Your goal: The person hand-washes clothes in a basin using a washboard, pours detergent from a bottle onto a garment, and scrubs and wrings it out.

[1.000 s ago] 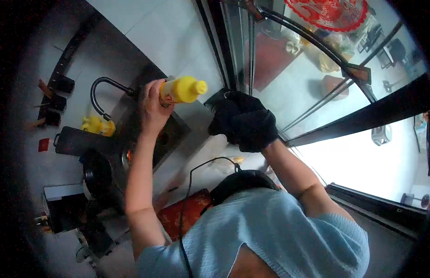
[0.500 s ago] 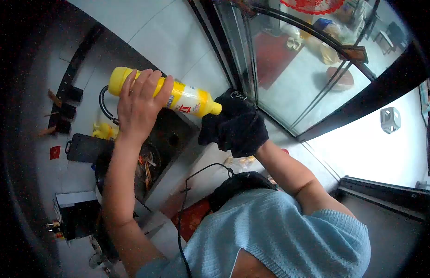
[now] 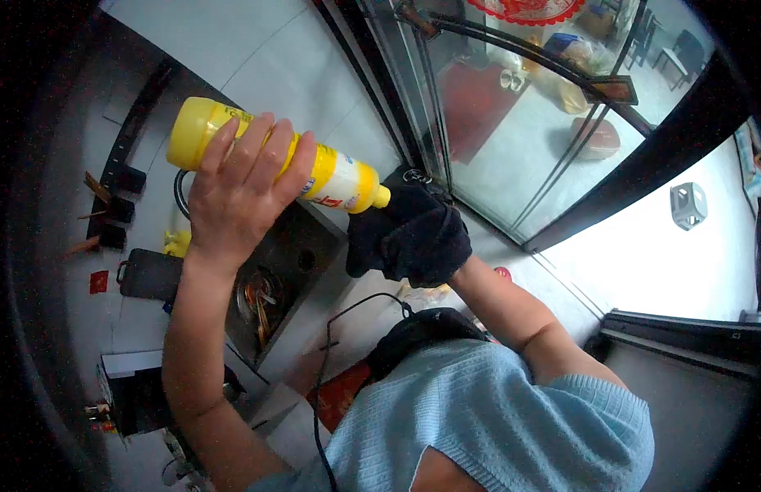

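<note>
My left hand [image 3: 243,184] is closed around a yellow squeeze bottle [image 3: 338,176] with a white label and red lettering. The bottle tilts down to the right, its narrow yellow tip against or just over a bunched black cloth [image 3: 413,234]. That cloth is held up in the air by my right hand [image 3: 462,277], which it covers down to the wrist, so the fingers are hidden. I cannot see any liquid coming from the tip.
A dark sink [image 3: 302,283] with utensils in a round basin lies below my left arm. Black holders [image 3: 118,209] and a dark cutting board [image 3: 151,275] are at the left. A black-framed glass door [image 3: 511,123] stands right; a grey stool [image 3: 688,205] is beyond it.
My left hand and the bottle's base have shifted slightly left and closer to the camera. The tip stays at the cloth, which has moved slightly and changed its folds.
</note>
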Available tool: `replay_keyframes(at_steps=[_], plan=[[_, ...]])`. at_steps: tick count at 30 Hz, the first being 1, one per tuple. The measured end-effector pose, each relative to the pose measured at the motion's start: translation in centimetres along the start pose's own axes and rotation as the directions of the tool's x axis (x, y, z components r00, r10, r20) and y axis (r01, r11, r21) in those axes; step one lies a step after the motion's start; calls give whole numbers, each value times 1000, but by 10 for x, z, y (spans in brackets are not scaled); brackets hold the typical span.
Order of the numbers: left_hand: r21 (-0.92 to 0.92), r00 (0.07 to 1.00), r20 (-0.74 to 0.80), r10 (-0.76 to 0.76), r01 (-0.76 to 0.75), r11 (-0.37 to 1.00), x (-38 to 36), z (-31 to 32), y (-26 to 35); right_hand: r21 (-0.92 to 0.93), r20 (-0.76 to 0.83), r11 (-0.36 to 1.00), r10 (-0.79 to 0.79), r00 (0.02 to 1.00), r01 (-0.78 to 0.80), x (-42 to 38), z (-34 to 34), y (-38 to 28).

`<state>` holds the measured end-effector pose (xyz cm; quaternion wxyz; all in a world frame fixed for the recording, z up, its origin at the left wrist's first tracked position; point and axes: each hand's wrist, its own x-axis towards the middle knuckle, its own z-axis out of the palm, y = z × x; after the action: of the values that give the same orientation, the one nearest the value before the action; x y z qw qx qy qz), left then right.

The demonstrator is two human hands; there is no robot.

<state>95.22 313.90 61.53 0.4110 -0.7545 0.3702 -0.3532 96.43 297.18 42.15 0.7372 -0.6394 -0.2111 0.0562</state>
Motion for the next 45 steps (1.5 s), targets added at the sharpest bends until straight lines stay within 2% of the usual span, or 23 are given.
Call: replay_keyframes(at_steps=[2, 6, 7, 9, 11, 25, 31, 33, 39, 45], plan=[[-8, 999, -37, -5, 5, 1000, 5, -4, 0, -62, -31, 998, -3, 1000, 1, 1, 0, -5], [2, 993, -120, -14, 15, 1000, 14, -8, 5, -300, -140, 952, 15, 990, -57, 1, 1, -7], [1, 993, -120, -15, 15, 1000, 15, -9, 5, -81, -75, 994, 71, 995, -77, 4, 1, 7], [6, 995, -102, -10, 11, 1000, 18, -9, 5, 139, -1, 984, 112, 994, -111, 6, 0, 14], [-2, 994, -107, -14, 14, 1000, 17, -8, 4, 198, 33, 974, 105, 994, -110, 6, -1, 16], [7, 1000, -26, 4, -3, 1000, -7, -8, 3, 74, -22, 996, 42, 999, -40, 4, -9, 16], [-36, 1000, 19, 6, -5, 999, -15, -15, 8, 77, -16, 997, 21, 1000, -20, 8, -6, 12], [-101, 999, 43, 10, -5, 995, -12, -18, 10, 74, -15, 997, 17, 1000, -16, 10, -6, 12], [-166, 1000, -24, 3, -7, 986, 7, -14, 21, 78, 0, 997, 14, 1000, -14, 14, -1, 9], [-113, 999, -49, -14, 8, 994, 20, -6, 17, 77, 13, 997, 21, 1000, -22, 12, 2, 9]])
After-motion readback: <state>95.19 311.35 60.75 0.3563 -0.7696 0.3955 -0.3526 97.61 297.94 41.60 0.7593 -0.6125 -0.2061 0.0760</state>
